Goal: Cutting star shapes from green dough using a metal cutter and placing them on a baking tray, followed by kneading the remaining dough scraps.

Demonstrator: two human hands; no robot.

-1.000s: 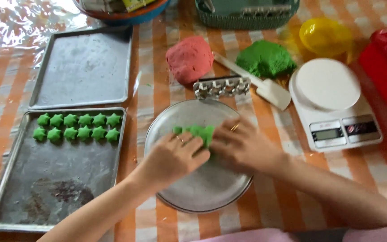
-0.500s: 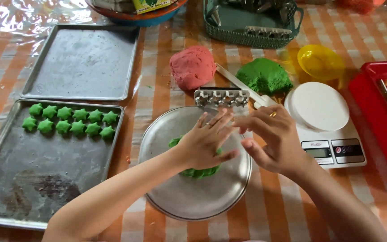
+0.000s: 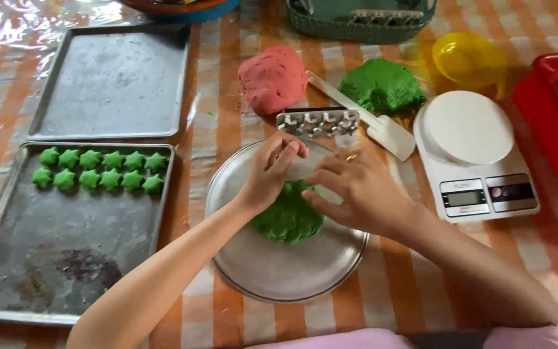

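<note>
Orange-checked desk under glossy plastic; dull round metal plate. Left hand and right hand, fingers loosely open, touching soft flattened green dough.

Eleven green star-shaped dough pieces lie in two rows, six above and five below. There are two rectangular baking trays, one round metal plate and one white kitchen scale. Dough shows as two green lumps and one red lump, with one yellow bowl and one white spatula.
</note>
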